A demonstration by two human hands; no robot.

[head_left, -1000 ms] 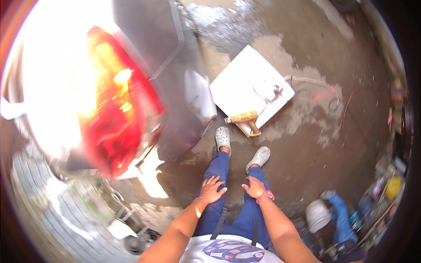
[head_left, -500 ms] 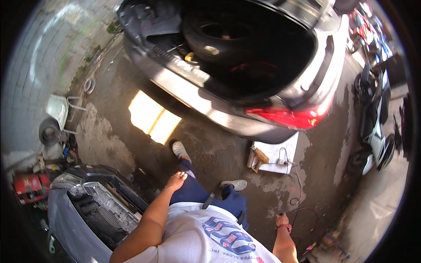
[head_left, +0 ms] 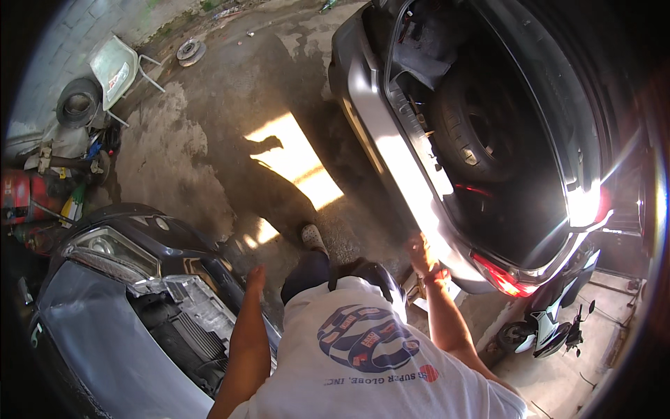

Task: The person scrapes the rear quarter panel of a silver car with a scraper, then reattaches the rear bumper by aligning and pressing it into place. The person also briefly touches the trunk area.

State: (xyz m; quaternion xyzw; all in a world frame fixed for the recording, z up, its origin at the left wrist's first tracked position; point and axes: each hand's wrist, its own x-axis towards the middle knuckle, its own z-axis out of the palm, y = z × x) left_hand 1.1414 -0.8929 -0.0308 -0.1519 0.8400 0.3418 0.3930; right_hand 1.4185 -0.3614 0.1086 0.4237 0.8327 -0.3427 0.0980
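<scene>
My left hand (head_left: 255, 278) hangs beside my left thigh, near the dark car front (head_left: 84, 307) with its exposed engine bay; its fingers are indistinct. My right hand (head_left: 421, 253) is raised beside the silver rear bumper (head_left: 398, 167) of the car on the right, in shadow; I cannot tell whether it touches it or holds anything. That car's open trunk holds a spare tyre (head_left: 460, 126), and its red tail lamp (head_left: 504, 276) sits beyond my right hand. The white board (head_left: 447, 293) on the floor is mostly hidden behind my right arm.
A pale chair (head_left: 112, 70), a tyre (head_left: 75, 103) and a metal disc (head_left: 190, 53) lie by the block wall. A red machine (head_left: 21, 195) and assorted parts crowd the left. A motorbike (head_left: 544, 325) stands at the lower right. A bright sun patch (head_left: 300, 167) crosses the floor.
My view has turned and moved along the car's rear, so the trunk now stands to my right. My hands, on my legs a second ago, have come off them; my right one is higher.
</scene>
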